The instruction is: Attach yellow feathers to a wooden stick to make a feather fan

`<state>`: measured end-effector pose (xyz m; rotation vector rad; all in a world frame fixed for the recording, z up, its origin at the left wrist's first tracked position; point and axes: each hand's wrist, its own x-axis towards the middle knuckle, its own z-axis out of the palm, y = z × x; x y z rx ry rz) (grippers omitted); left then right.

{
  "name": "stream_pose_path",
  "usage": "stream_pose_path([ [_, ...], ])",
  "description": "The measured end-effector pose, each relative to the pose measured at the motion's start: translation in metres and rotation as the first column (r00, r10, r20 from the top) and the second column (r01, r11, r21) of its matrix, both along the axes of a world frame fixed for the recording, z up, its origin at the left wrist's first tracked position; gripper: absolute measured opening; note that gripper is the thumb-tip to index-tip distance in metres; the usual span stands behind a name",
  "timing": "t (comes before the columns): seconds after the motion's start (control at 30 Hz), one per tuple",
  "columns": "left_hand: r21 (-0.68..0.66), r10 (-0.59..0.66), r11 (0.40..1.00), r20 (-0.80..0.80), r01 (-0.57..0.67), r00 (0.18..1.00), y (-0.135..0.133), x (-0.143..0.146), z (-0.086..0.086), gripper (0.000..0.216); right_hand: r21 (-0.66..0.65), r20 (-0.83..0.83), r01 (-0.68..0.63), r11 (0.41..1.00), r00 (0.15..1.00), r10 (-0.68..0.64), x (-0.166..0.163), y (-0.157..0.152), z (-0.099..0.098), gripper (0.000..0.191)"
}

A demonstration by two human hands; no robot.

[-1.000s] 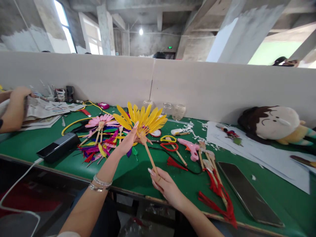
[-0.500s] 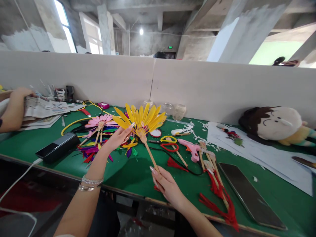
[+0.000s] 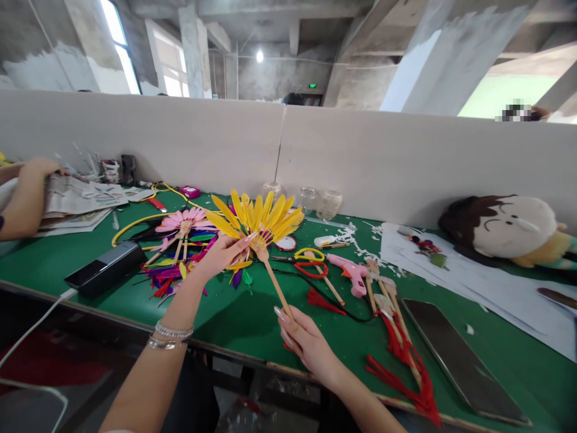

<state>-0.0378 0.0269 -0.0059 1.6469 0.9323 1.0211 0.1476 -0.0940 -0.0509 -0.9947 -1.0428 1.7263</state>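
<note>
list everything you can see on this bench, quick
yellow feather fan: 1, yellow, wooden stick, held above the table
pink feather fan: 1, pink, lying left of it
loose feathers: heap, mixed colours, around the pink fan
black box: 1, black, left front
glue gun: 1, pink, centre
tassel sticks: several, red, right of centre
glass jars: 3, clear, by the partition
flat screen device: 1, dark, right front
plush toy: 1, cream and brown, far right
newspapers: stack, grey, far left, under a co-worker's hand
table: 1, green
left hand: 1, fingertips at the fan's feather base
right hand: 1, gripping the fan's stick
</note>
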Motion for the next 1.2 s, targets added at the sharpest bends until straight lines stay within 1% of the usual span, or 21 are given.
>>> stream_pose_path([
  [0.2,0.009,0.011,1.0,0.062,-0.012,0.998,-0.002,0.005,0.002,0.051,0.028,0.022,-0.034,0.999,0.999,0.034,0.0,-0.001,0.002,0.044],
  [0.37,-0.007,0.046,0.999,0.071,-0.046,0.996,-0.003,0.009,0.004,0.049,0.069,0.025,-0.058,0.996,0.998,0.056,0.002,-0.002,-0.001,0.04],
  [0.67,-0.009,0.102,0.995,0.162,-0.101,0.982,0.004,0.014,-0.007,0.044,0.034,-0.021,-0.042,0.999,0.999,0.043,0.0,-0.002,0.002,0.041],
  [0.83,0.026,0.107,0.993,0.15,-0.112,0.983,0.003,0.016,-0.006,0.045,0.029,-0.027,-0.033,0.999,0.999,0.034,0.0,-0.002,0.002,0.041],
  [1.07,0.063,0.129,0.988,0.132,-0.138,0.983,0.003,0.016,-0.01,0.044,-0.049,-0.015,-0.037,0.998,0.999,0.037,0.001,-0.002,0.003,0.046],
  [1.2,0.081,0.115,0.988,0.154,-0.128,0.981,0.002,0.019,-0.011,0.04,-0.024,-0.011,-0.047,0.999,0.999,0.047,0.0,-0.003,0.003,0.045],
])
